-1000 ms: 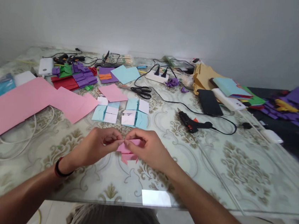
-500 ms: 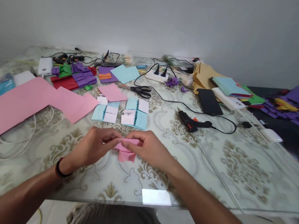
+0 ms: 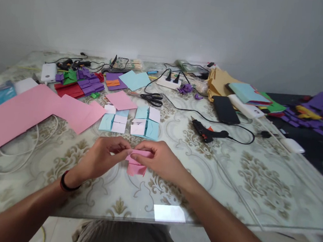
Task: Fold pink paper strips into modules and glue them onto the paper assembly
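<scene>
Between my two hands, low over the near middle of the table, is a piece of folded pink paper. My left hand pinches its upper left corner between thumb and fingers. On the right side, my right hand grips the same paper, thumb across the front and fingers behind. A folded flap hangs below the upper edge; part of the paper is covered by my fingers. Just beyond my hands lie two folded light blue and white paper pieces, a left one and a right one. A pink sheet rests behind them.
Large pink sheets cover the left side, over a white cable. Black scissors lie behind the blue pieces. A glue gun, a black phone and a white power strip are farther right and back.
My left fingertips have shifted slightly at the pink paper's upper left corner, and less paper shows under them. Otherwise both hands keep nearly the same place.
</scene>
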